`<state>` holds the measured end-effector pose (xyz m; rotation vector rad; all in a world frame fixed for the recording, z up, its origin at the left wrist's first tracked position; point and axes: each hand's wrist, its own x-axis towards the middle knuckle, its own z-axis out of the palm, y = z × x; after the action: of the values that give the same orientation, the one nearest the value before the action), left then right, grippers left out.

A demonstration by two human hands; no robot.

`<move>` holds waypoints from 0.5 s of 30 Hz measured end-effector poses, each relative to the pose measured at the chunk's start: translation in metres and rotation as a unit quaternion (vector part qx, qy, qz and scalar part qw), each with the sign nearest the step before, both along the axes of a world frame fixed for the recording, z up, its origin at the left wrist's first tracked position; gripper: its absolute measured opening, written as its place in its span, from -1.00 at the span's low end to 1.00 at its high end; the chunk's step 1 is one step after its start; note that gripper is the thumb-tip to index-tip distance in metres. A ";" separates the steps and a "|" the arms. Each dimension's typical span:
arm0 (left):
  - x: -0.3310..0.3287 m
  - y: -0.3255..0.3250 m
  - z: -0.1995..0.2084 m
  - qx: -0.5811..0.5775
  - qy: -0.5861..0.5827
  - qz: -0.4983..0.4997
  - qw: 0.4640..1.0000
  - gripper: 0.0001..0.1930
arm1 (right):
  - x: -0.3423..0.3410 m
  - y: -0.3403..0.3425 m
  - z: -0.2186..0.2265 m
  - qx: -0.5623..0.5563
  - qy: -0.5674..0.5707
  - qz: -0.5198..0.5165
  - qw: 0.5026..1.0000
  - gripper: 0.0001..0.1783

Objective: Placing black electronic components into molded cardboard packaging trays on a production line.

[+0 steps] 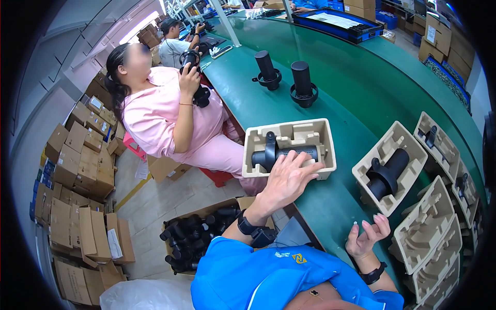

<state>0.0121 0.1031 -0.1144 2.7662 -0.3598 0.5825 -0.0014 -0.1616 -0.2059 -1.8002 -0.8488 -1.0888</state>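
Note:
My left hand (289, 178) lies with spread fingers over a black perforated cylinder (302, 153), which looks like a microphone with a ring bracket. That cylinder rests in a beige moulded-pulp tray (330, 147) near the table's left edge. My right hand (368, 238) is raised over the table, palm up, fingers loosely curled and apart; a small pale spot shows at one fingertip. Beyond it, a second pulp tray (361, 178) holds another black cylinder (397, 163) with a ring bracket. Two more black cylinders (301, 77) stand upright in ring mounts farther up the table.
Stacked pulp trays (426, 227) line the right side. A carton of black parts (199, 237) stands on the floor at left. A co-worker in pink (170, 113) sits by the green table (232, 88), holding a black device. A blue-rimmed crate (338, 23) lies far back.

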 end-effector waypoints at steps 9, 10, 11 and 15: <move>-0.009 0.009 0.009 -0.029 0.044 -0.051 0.997 -0.74 | 0.007 0.004 0.012 0.034 0.176 -0.125 0.976 -0.49; -0.011 0.010 0.010 -0.029 0.043 -0.055 0.997 -0.74 | 0.006 0.003 0.017 -0.017 0.170 -0.102 0.980 -0.48; -0.013 0.011 0.010 -0.033 0.048 -0.061 0.996 -0.74 | 0.005 0.003 0.022 -0.069 0.164 -0.079 0.981 -0.48; -0.014 0.010 0.015 -0.037 0.067 -0.072 0.994 -0.73 | 0.003 0.011 0.022 -0.100 0.205 0.121 0.966 -0.50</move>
<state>-0.0021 0.1135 -0.0991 2.6637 -0.4911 0.3641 0.0020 -0.1506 -0.1840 -1.9332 -0.9143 -0.4613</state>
